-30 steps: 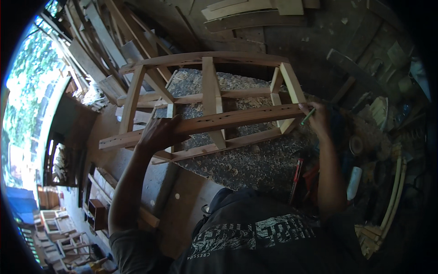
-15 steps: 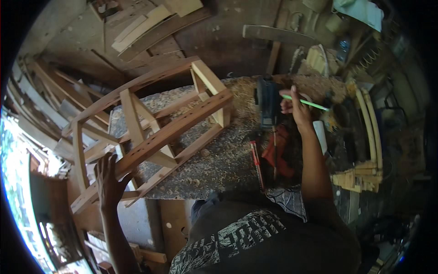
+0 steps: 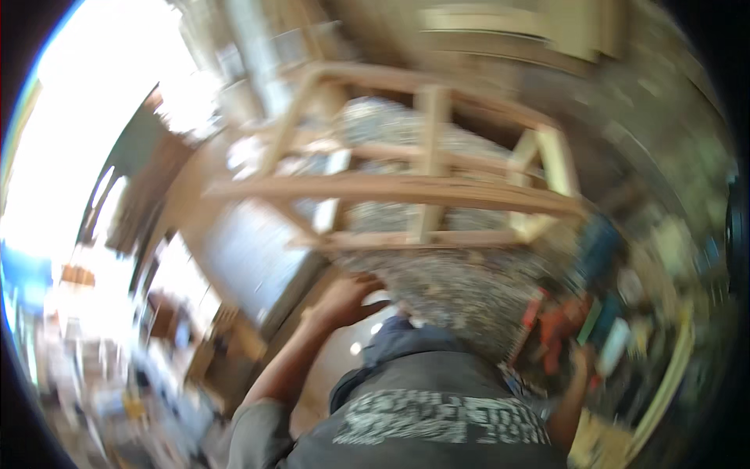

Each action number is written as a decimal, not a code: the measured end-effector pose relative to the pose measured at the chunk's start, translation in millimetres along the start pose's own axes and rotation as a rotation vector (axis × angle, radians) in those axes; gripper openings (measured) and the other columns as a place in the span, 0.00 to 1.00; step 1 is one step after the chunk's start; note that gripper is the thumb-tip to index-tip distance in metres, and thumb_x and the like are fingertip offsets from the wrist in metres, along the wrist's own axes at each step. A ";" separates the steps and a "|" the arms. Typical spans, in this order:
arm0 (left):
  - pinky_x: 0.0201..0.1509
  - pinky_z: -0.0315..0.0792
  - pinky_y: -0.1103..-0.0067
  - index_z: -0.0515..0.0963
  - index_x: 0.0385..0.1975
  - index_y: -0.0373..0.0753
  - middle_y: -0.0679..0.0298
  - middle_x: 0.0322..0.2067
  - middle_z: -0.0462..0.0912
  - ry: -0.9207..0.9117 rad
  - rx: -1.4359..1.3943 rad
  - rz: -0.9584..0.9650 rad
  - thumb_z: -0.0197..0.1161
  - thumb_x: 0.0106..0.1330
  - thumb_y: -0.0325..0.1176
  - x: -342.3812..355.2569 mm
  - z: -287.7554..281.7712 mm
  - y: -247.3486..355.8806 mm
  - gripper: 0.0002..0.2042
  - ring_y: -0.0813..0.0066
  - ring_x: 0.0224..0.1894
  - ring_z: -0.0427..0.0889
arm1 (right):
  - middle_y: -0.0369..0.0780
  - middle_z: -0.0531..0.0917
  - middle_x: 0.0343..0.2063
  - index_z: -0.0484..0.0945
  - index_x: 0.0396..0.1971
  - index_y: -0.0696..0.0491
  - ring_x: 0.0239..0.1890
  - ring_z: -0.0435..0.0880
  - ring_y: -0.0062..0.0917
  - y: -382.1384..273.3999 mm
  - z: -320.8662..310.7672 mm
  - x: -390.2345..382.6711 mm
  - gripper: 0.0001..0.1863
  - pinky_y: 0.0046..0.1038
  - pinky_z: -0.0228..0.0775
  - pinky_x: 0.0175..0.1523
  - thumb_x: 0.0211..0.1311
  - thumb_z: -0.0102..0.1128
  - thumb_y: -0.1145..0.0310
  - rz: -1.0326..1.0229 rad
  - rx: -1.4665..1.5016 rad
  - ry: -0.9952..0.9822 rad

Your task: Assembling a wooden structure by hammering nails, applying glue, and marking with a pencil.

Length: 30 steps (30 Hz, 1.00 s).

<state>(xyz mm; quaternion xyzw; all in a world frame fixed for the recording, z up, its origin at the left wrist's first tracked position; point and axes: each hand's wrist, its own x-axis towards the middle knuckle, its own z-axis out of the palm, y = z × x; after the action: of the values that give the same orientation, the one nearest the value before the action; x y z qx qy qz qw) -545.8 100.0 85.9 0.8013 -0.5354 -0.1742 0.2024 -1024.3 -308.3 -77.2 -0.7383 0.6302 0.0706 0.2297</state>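
The wooden frame (image 3: 433, 156) lay on the desk (image 3: 461, 291), beyond both hands and touched by neither. Its long front rail (image 3: 375, 187) ran across the view from left to right, the left end reaching out past the desk's edge. A broad upright slat (image 3: 431, 129) crossed the frame near its middle, and a paler end piece (image 3: 556, 160) closed its right side.

The left hand (image 3: 348, 300) was nearer the person's body than the frame, low beside the near edge of the desk. Its fingers were loosely bent with a gap between thumb and fingertips, and nothing showed in its grasp. The right hand (image 3: 581, 361) was well apart from it, to the right and also nearer the body than the frame. A green pencil (image 3: 591, 320) rose from its fingers, which looked closed around it, though blur hid exactly how they gripped.

Around the right hand were several things: an orange-red tool (image 3: 553, 332) just to its left, a slim red tool (image 3: 528, 316) farther left, and a white cylinder (image 3: 614, 344) just to its right. A dark blue tool (image 3: 598, 246) stood near the frame's right end.
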 end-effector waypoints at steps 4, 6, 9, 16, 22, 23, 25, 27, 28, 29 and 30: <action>0.50 0.74 0.64 0.80 0.40 0.39 0.54 0.41 0.83 -0.112 -0.061 -0.407 0.63 0.63 0.51 -83.6 55.5 -52.8 0.20 0.53 0.45 0.81 | 0.50 0.79 0.18 0.79 0.21 0.62 0.21 0.77 0.41 71.0 14.3 54.8 0.27 0.43 0.67 0.30 0.64 0.59 0.50 -0.115 -0.400 0.090; 0.49 0.74 0.64 0.80 0.39 0.39 0.53 0.40 0.83 -0.032 -0.138 -0.621 0.63 0.63 0.52 -145.1 84.4 -76.2 0.20 0.53 0.44 0.82 | 0.49 0.80 0.20 0.81 0.24 0.61 0.20 0.77 0.39 47.7 -15.1 50.1 0.24 0.41 0.69 0.29 0.64 0.59 0.52 -0.088 -0.458 0.248; 0.47 0.75 0.63 0.81 0.37 0.40 0.52 0.39 0.84 0.105 -0.296 -1.036 0.63 0.61 0.54 -257.8 123.4 -90.2 0.21 0.51 0.44 0.82 | 0.47 0.83 0.22 0.84 0.27 0.60 0.19 0.77 0.35 -27.9 -42.5 50.7 0.20 0.37 0.70 0.28 0.64 0.61 0.56 -0.264 -0.343 0.644; 0.51 0.74 0.65 0.83 0.41 0.37 0.49 0.40 0.84 -0.204 -0.338 -1.326 0.60 0.62 0.59 -410.6 217.1 -145.9 0.27 0.52 0.46 0.83 | 0.43 0.78 0.15 0.80 0.22 0.59 0.16 0.74 0.33 -250.9 -92.7 -55.5 0.20 0.37 0.66 0.24 0.68 0.59 0.58 -0.649 0.244 1.155; 0.52 0.74 0.66 0.82 0.41 0.37 0.51 0.42 0.84 0.236 -0.530 -1.403 0.64 0.60 0.56 -461.9 165.9 -213.5 0.26 0.54 0.48 0.82 | 0.36 0.73 0.16 0.80 0.32 0.60 0.18 0.70 0.24 -429.5 51.8 -172.8 0.19 0.28 0.64 0.24 0.72 0.51 0.59 -1.068 0.622 0.595; 0.51 0.75 0.66 0.82 0.39 0.36 0.51 0.42 0.84 0.346 -0.555 -1.380 0.65 0.59 0.55 -469.6 150.8 -243.3 0.24 0.55 0.48 0.82 | 0.35 0.74 0.17 0.80 0.29 0.60 0.19 0.70 0.21 -478.5 84.6 -236.7 0.18 0.27 0.62 0.23 0.73 0.50 0.63 -1.150 0.712 0.456; 0.50 0.76 0.67 0.81 0.41 0.38 0.53 0.40 0.85 0.447 -0.567 -1.323 0.66 0.60 0.53 -496.3 107.2 -307.5 0.22 0.56 0.45 0.84 | 0.33 0.75 0.21 0.78 0.34 0.59 0.22 0.71 0.16 -533.2 163.6 -295.3 0.10 0.20 0.62 0.26 0.71 0.51 0.68 -1.222 0.631 0.006; 0.49 0.75 0.66 0.82 0.34 0.37 0.52 0.38 0.84 0.558 -0.371 -1.304 0.68 0.59 0.48 -551.3 81.7 -392.7 0.18 0.54 0.43 0.82 | 0.34 0.76 0.22 0.79 0.35 0.59 0.21 0.71 0.16 -590.4 243.5 -366.1 0.09 0.20 0.64 0.26 0.68 0.54 0.70 -1.287 0.484 -0.335; 0.49 0.75 0.65 0.82 0.33 0.38 0.52 0.38 0.83 0.656 -0.261 -1.351 0.68 0.58 0.46 -589.8 77.5 -438.3 0.16 0.53 0.44 0.81 | 0.35 0.77 0.21 0.79 0.32 0.59 0.20 0.72 0.16 -613.4 286.2 -395.1 0.08 0.22 0.64 0.27 0.67 0.56 0.70 -1.287 0.395 -0.462; 0.48 0.74 0.64 0.82 0.33 0.37 0.52 0.37 0.83 0.725 -0.151 -1.373 0.68 0.57 0.45 -617.3 60.8 -479.2 0.16 0.53 0.44 0.80 | 0.35 0.77 0.21 0.79 0.32 0.59 0.20 0.72 0.16 -636.9 319.4 -430.6 0.08 0.22 0.64 0.27 0.67 0.56 0.70 -1.298 0.362 -0.471; 0.48 0.74 0.63 0.81 0.33 0.37 0.52 0.36 0.82 0.844 -0.163 -1.451 0.68 0.56 0.44 -636.5 39.3 -517.8 0.15 0.52 0.45 0.79 | 0.36 0.78 0.21 0.79 0.29 0.60 0.21 0.73 0.17 -660.3 345.3 -467.7 0.08 0.22 0.65 0.27 0.65 0.58 0.71 -1.330 0.226 -0.547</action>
<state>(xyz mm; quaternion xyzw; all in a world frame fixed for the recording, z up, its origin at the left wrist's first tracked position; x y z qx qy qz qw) -390.5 864.1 -172.6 0.9274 0.2469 0.0150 0.2806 -416.0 325.8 -33.2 -0.8928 -0.0284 0.0326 0.4483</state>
